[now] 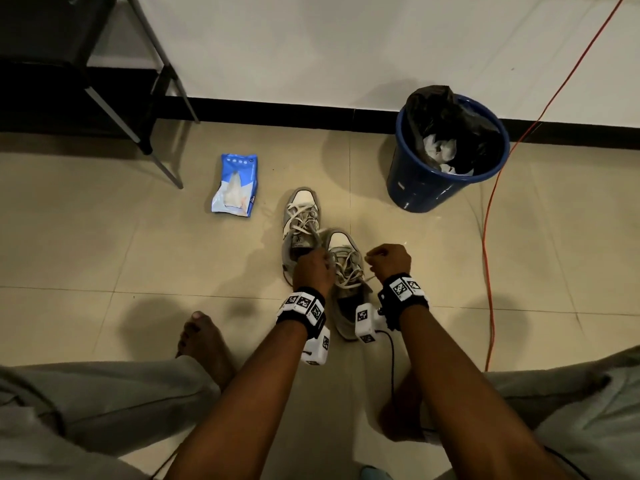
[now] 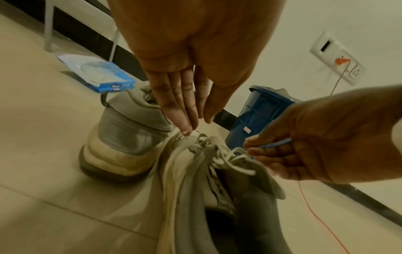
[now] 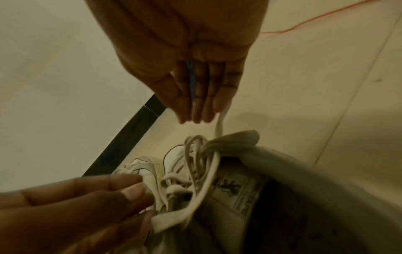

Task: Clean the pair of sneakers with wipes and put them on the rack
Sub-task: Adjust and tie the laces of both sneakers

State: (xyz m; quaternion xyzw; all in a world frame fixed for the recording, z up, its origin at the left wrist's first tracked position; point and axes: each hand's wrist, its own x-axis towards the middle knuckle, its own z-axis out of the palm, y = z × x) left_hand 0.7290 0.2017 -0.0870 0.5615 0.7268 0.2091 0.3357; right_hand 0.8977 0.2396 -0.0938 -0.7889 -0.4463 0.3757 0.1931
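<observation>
Two grey and white sneakers stand side by side on the tiled floor, the far sneaker [image 1: 300, 223] [image 2: 128, 137] to the left and the near sneaker [image 1: 346, 292] [image 2: 217, 197] [image 3: 272, 189] between my wrists. My left hand [image 1: 320, 256] [image 2: 195, 123] [image 3: 143, 202] pinches a loop of the near sneaker's loose shoelace [image 3: 204, 175]. My right hand [image 1: 375, 256] [image 3: 200, 116] [image 2: 256, 147] is curled and holds the lace's other end, which hangs taut from its fingers. A blue wipes pack [image 1: 235, 185] [image 2: 102, 75] lies on the floor beyond the sneakers, to the left.
A black metal rack [image 1: 69, 74] stands at the far left against the wall. A blue bin [image 1: 446, 150] [image 2: 259, 116] with a black liner and crumpled wipes sits at the far right. An orange cable [image 1: 488, 237] runs along the floor on the right. My bare feet rest near me.
</observation>
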